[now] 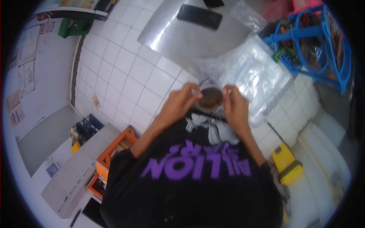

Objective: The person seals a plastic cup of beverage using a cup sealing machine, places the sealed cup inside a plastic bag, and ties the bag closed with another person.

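Between my two hands, close to my chest, is a round brown item [210,98] in what looks like clear plastic. My left hand [182,99] pinches its left edge with thumb and fingers. On the opposite edge, the fingers of my right hand [235,104] are closed on it too. Just beyond and to the right lies a stack of clear plastic bags [258,78], partly over the metal sheet [163,32]. The item's contents are too blurred to make out.
A black phone [199,17] lies on the metal sheet. Blue plastic baskets [323,32] with packets stand at the upper right. A yellow object [286,163] is at the lower right, an orange crate [118,146] at the lower left. White tiles surround the metal sheet.
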`<state>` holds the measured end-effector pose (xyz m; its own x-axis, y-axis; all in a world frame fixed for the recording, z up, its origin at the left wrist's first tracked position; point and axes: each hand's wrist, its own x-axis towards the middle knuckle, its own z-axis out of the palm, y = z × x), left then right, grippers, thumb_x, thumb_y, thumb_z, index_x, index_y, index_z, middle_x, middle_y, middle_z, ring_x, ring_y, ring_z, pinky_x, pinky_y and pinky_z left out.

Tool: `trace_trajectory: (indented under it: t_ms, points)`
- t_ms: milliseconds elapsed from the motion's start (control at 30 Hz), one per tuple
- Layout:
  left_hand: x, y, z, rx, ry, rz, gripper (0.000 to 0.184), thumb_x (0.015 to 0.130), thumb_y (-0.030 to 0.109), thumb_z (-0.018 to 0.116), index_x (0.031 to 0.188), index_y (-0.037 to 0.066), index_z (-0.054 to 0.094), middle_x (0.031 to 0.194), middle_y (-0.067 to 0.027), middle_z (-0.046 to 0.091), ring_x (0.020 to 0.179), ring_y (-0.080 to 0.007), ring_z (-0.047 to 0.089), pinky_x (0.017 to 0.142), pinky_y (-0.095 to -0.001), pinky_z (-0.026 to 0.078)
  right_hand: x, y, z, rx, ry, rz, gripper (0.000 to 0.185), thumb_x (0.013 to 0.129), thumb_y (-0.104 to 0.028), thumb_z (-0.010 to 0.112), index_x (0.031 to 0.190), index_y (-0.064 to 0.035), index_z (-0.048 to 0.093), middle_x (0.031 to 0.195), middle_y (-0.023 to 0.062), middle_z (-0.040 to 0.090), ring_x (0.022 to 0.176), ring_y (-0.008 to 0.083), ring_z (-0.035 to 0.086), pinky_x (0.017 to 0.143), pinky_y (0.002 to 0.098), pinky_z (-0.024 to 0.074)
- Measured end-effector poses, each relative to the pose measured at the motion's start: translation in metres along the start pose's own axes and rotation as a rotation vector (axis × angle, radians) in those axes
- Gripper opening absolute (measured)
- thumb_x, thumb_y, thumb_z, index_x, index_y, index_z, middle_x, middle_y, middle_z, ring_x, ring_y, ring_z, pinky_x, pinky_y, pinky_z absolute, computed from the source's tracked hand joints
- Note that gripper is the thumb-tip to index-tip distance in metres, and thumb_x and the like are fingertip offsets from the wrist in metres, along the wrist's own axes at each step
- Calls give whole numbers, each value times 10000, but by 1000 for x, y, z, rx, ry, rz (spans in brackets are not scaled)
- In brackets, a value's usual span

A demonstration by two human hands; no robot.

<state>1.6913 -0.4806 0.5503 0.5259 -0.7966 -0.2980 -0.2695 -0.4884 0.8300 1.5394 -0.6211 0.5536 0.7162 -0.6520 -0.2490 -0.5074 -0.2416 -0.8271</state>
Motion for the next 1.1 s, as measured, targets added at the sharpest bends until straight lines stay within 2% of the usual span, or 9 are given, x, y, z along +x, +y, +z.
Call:
trace_trajectory:
  t_ms: [100,233,300,500,633,700,900,1000,1100]
  points:
    - [4,1,-5,11,5,-22,216,922,174,608,1089,55,538,573,-140,536,528,-283,585,521,-378,431,7,-6,-7,-31,-99,-45,156,918,-184,570,1013,-63,599,594,139,597,553,303,621,533,390,460]
    - [3,-3,7,-7,-98,61,233,924,170,602,1115,53,535,577,-144,542,541,-295,595,531,-387,440,31,-2,-12,-444,-170,-104,201,865,-206,607,1036,-119,665,585,150,616,596,302,647,571,412,502]
    - [8,-10,7,21,-80,89,284,923,181,618,1157,53,521,528,-70,412,482,-162,418,498,-309,369,36,-2,-6,-402,-65,-77,196,884,-256,592,999,-139,699,581,150,614,591,308,644,585,412,495]
    - [8,-19,18,16,219,-20,165,936,97,573,1081,22,555,548,-74,467,464,-142,411,464,-293,351,41,-10,14,-159,49,254,252,912,-334,569,994,-153,724,558,144,595,558,312,626,590,404,482]
    - [4,-18,24,75,376,28,155,912,55,588,1053,10,542,604,-140,564,490,-252,573,452,-319,416,29,-3,21,-236,162,-16,190,890,-259,626,1016,-164,732,491,118,551,424,260,549,502,349,453]
    - [6,-10,27,179,643,341,121,895,23,601,997,-8,544,622,-137,590,489,-251,584,447,-317,434,26,-9,13,-243,167,-95,187,883,-208,639,1036,-150,729,462,107,531,381,255,519,456,332,423]
    - [-5,-15,21,94,437,136,109,894,22,597,988,-2,546,661,-140,616,531,-276,627,471,-333,461,25,-8,6,-48,170,-252,224,888,-182,630,1075,-84,705,532,113,559,436,235,487,512,335,410]
    - [-29,-9,23,91,252,14,133,901,62,597,1024,22,565,674,-149,618,555,-291,632,514,-352,476,11,-9,-10,126,-83,203,393,853,-119,664,1224,-29,571,597,91,461,577,123,490,579,286,413]
    - [-23,-2,9,84,221,24,242,889,78,617,1120,47,554,651,-147,609,585,-299,640,549,-338,481,-9,-15,-13,498,-138,336,520,783,-27,707,1245,-60,471,613,28,369,617,93,461,582,269,396]
